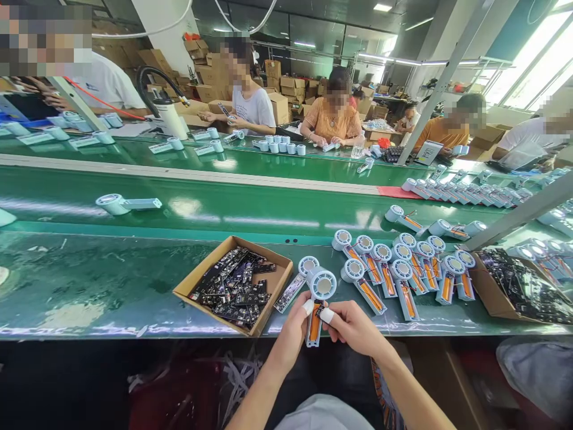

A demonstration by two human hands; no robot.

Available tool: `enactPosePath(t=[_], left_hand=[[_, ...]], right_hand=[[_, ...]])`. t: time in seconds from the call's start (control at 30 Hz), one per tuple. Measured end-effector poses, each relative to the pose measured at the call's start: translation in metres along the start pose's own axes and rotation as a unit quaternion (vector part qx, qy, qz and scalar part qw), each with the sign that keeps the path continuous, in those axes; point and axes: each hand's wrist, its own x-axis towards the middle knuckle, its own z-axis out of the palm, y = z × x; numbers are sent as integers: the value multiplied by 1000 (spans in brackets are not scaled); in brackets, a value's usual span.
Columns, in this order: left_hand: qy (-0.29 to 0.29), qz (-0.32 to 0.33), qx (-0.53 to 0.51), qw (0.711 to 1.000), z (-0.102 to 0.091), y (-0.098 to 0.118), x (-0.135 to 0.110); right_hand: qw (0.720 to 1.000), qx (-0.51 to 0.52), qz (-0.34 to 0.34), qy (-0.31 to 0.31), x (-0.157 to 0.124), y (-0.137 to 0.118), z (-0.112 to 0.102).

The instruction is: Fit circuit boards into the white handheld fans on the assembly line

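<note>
Two hands: left hand (290,334) and right hand (353,325) both on one fan unit (321,285), over the near edge of the desk (111,286).
Fingers: pinched shut on the open handle from either side; white-wrapped thumb tips (308,307) by the orange cell (314,327).
Fan unit: round head up, handle down, lifted off the desk.
Left: cardboard box (215,316) of dark circuit boards (233,286), just beside the left hand.
Behind: second fan (308,264) lying flat, its head partly hidden by the held head; board strip (290,292) along its handle, next to the box.
Right: batch of open fans (403,275) in rows, orange cells showing; another box (486,292) of boards past them.
Belt: lone closed fan (128,204) on the green conveyor (268,206), well apart.
Far side: co-workers seated, more fans in front of them.
</note>
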Motion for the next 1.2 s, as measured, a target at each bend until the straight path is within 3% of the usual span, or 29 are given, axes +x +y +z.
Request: enactPosePath(t=[0.1, 0.23, 0.43, 0.53, 0.6, 0.77, 0.9, 1.03, 1.13, 1.2], left_hand=[[-1, 12, -5, 1000, 0, -6, -5], [3, 44, 114, 992, 1, -7, -8], [82, 69, 261, 959, 6, -10, -7], [151, 80, 297, 940, 7, -15, -4], [167, 81, 293, 938, 7, -17, 0], [114, 36, 179, 977, 9, -18, 5], [157, 63, 187, 968, 12, -27, 2], [172, 37, 205, 963, 16, -34, 0], [148, 26, 205, 967, 21, -35, 0], [141, 25, 228, 963, 23, -33, 1]], right_hand=[[994, 109, 22, 24, 3, 12, 11], [980, 181, 34, 78, 5, 21, 24], [977, 166, 21, 131, -4, 17, 33], [978, 108, -12, 176, -15, 15, 40], [975, 46, -32, 214, -19, 18, 46], [940, -119, -82, 309, -14, 29, 55], [913, -318, -30, 254, -8, 28, 58], [861, -477, 26, 172, -10, 23, 58], [833, -523, -4, 183, -11, 27, 58], [833, -504, -48, 221, -11, 34, 59]])
